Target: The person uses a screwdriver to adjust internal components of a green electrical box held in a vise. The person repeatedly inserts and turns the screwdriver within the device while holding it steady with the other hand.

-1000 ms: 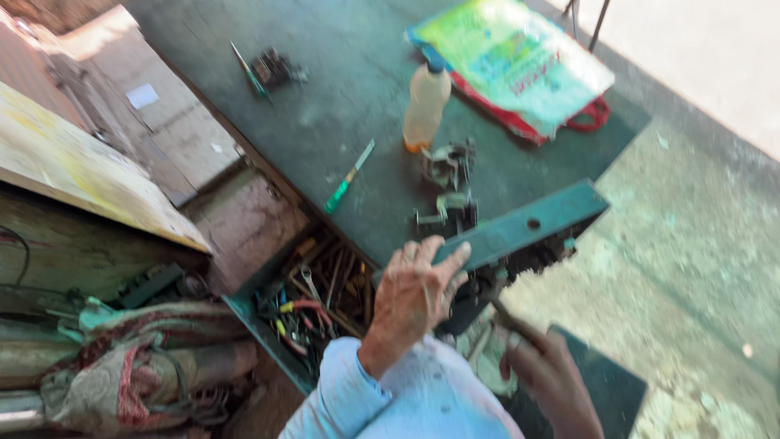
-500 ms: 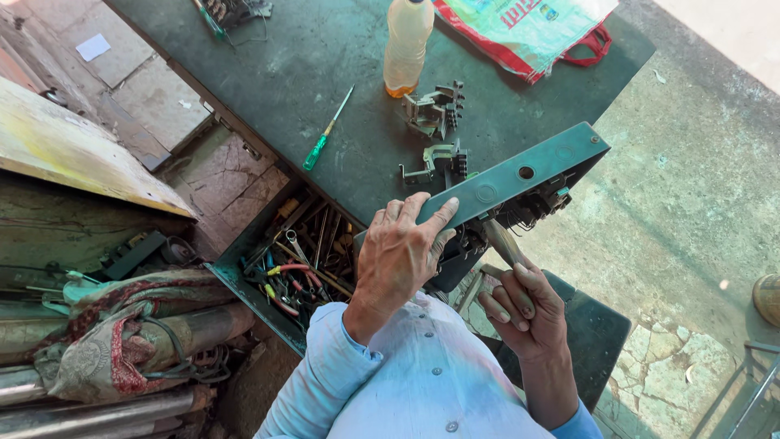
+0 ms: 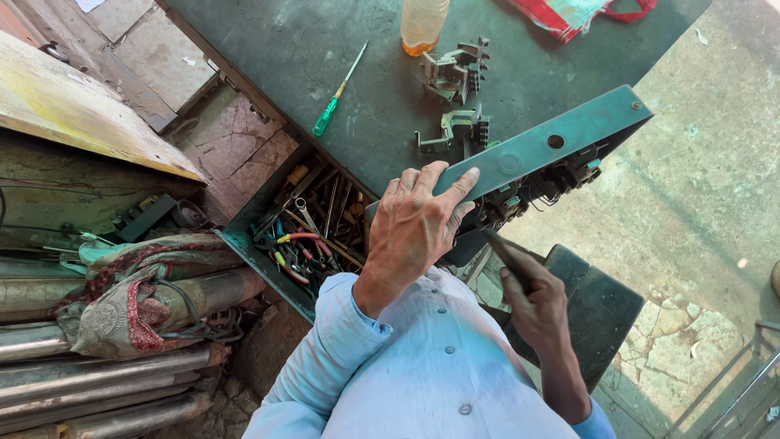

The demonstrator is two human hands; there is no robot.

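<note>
- Head view: the left hand (image 3: pixel 414 232) lies palm down on the near end of a long teal metal housing (image 3: pixel 543 148), fingers (image 3: pixel 429 177) spread and curled over its top edge, thumb along the side, gripping it firmly.
- The housing is tilted on its edge at the rim of the dark green table (image 3: pixel 341 49); it runs up and away to the right of the left hand, with round holes in its face and dark wired parts (image 3: pixel 536 189) showing on its underside.
- The right hand (image 3: pixel 532 302) sits lower and to the right of the left, under the housing, closed around a thin dark tool (image 3: pixel 497 244) whose tip points up toward the wired underside. Which kind of tool it is cannot be told.
- Beyond the left hand, on the table, stand two grey metal clamp-like parts (image 3: pixel 457 130), one behind the other; further off is a plastic bottle (image 3: pixel 422 24) with amber liquid.
- Ahead and to the left of the left hand lies a green-handled screwdriver (image 3: pixel 337 91).
- Just left of the left wrist, an open drawer (image 3: pixel 244 244) holds pliers, spanners and wires.
- Far left: rusty pipes (image 3: pixel 106 382) under a patterned cloth (image 3: pixel 138 284).
</note>
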